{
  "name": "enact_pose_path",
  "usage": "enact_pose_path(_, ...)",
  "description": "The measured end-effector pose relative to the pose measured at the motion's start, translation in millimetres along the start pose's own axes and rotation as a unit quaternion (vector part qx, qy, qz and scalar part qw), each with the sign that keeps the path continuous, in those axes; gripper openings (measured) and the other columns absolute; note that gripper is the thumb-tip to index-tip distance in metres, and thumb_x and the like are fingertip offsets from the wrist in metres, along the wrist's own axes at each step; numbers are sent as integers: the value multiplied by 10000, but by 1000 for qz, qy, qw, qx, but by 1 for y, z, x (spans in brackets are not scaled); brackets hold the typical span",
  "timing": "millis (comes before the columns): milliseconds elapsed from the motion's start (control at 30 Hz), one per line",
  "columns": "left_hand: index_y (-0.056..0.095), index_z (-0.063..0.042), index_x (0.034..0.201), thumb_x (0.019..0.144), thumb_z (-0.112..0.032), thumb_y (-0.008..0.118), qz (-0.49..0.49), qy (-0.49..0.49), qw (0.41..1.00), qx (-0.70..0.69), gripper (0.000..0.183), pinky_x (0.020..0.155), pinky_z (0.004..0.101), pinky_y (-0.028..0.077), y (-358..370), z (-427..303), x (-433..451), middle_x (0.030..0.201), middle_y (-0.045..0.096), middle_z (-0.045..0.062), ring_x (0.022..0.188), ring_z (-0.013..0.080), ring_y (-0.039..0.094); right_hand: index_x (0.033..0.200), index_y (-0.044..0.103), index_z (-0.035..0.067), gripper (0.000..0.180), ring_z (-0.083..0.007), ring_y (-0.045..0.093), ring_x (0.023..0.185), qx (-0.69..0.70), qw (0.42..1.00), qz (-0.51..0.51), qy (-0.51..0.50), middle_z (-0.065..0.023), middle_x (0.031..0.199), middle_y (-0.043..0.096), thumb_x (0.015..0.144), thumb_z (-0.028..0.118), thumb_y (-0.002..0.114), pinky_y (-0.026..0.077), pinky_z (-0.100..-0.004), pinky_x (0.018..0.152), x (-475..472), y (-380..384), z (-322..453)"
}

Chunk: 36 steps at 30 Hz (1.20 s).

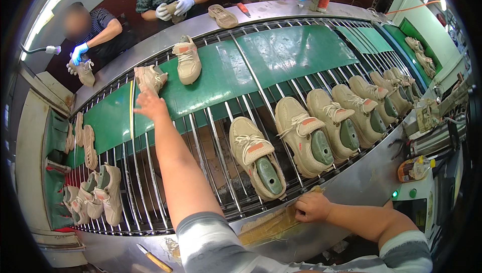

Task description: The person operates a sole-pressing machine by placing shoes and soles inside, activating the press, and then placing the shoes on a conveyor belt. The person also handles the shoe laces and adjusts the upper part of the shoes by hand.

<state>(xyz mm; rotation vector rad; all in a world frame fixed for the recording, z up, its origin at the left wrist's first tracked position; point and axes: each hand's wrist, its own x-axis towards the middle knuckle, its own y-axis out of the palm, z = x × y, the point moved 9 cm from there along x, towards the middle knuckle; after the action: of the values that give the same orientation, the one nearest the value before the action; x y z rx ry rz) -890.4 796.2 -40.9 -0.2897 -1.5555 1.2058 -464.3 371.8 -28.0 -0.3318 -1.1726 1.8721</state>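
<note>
My left hand [151, 105] reaches across the roller conveyor with its fingers spread. It is at the near end of a beige lace-up shoe [152, 77] lying on the green belt sheet [222, 73]; whether the fingertips touch it I cannot tell. Just beyond, another beige shoe [187, 62] stands on the green sheet. My right hand [313, 207] rests curled on the conveyor's near metal edge [350, 194], with nothing visible in it. Closest to it are two beige shoes, one [256, 160] and another [303, 133], each with a green shoe last inside.
More lasted shoes [359, 103] line the rollers at right; several [109, 194] stand at left near shoe soles [89, 147]. A knife [154, 258] lies on the near ledge. Across the conveyor, two gloved people hold shoe parts. A bottle [416, 168] lies at right.
</note>
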Motion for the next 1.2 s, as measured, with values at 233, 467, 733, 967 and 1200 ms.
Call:
enact_pose_path(233, 440, -42, 1216, 646, -283, 830, 176, -143, 933, -279, 731, 873, 428, 520, 18, 30, -3, 1093, 631, 251, 982, 392, 633, 671, 517, 93, 152, -250, 575, 595, -14, 1000, -12, -2, -65, 641, 538, 656, 141, 661, 490, -350, 554, 0, -3, 3)
enact_pose_path(467, 525, 28, 1178, 695, -244, 797, 239, -316, 633, -665, 618, 737, 453, 544, 29, 113, -72, 1143, 607, 187, 970, 319, 632, 653, 512, 97, 147, -255, 568, 599, -19, 999, -29, -19, -62, 642, 547, 649, 163, 643, 479, -367, 552, -1, 8, 9)
enact_pose_path(733, 377, -37, 1363, 857, -324, 583, 237, -483, 270, -799, 617, 888, 525, 513, -201, 91, -337, 1303, 493, 192, 1166, 359, 511, 674, 532, 104, 151, -284, 580, 647, -41, 999, -29, 19, -82, 658, 570, 666, 206, 644, 483, -408, 574, -13, 18, -13)
enact_pose_path(967, 366, -2, 1403, 722, -312, 710, 362, -308, 108, -873, 824, 979, 509, 473, -355, 119, -495, 1380, 466, 183, 1242, 364, 492, 769, 599, 66, 183, -279, 595, 649, 119, 951, -69, 278, -108, 699, 610, 811, 239, 642, 461, -405, 599, -32, 19, -48)
enact_pose_path(1200, 400, 0, 1363, 880, -56, 590, 449, -281, 270, -804, 521, 905, 392, 520, -389, 89, -525, 1165, 592, 207, 1053, 261, 615, 1423, 413, 86, 703, -307, 408, 1330, 961, 267, -27, 60, -132, 1420, 450, 923, 574, 481, 274, -521, 1136, -126, -48, 77)
